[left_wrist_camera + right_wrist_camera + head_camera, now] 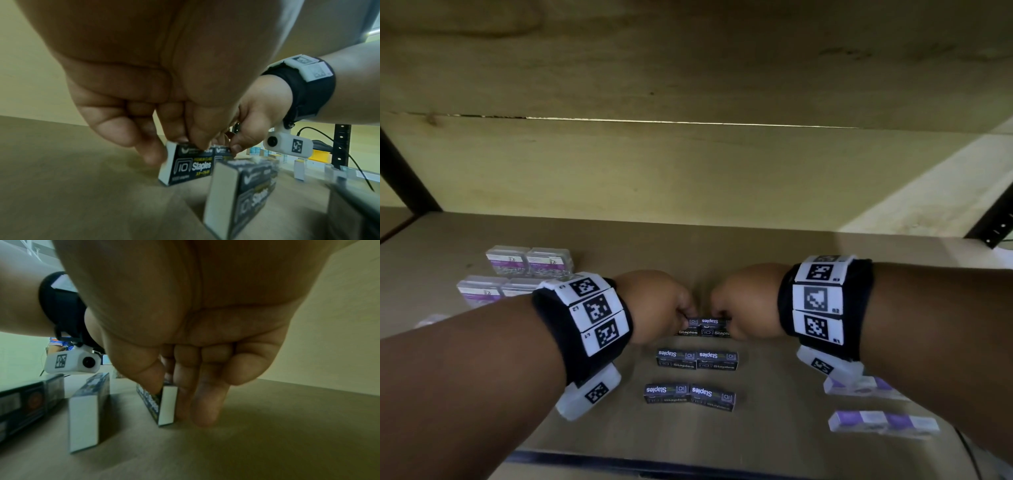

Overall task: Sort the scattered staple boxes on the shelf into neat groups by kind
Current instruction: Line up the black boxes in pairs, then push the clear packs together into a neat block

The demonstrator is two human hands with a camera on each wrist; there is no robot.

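Black staple boxes [697, 359] stood in paired rows down the middle of the shelf [774, 246], three rows from front to back. Left hand [654, 305] pinched the left box of the far pair [185, 165], thumb on the near face and fingers behind. Right hand [746, 301] pinched the right box of the same pair [162, 405], thumb on the printed face, fingers down the back and touching the shelf. Both boxes upright, end to end, seemingly touching. Clear-lidded purple boxes [527, 262] grouped at far left; white-and-purple boxes [883, 423] lined up at near right.

Judged to be at the squaring-up step: far pair being set and aligned behind the two finished rows. Sorting looked nearly done. Next move likely called for easing both grips off straight upward, without nudging the narrow boxes, then attending to a blurred pale item [431, 320] at the left edge, kind impossible to tell.
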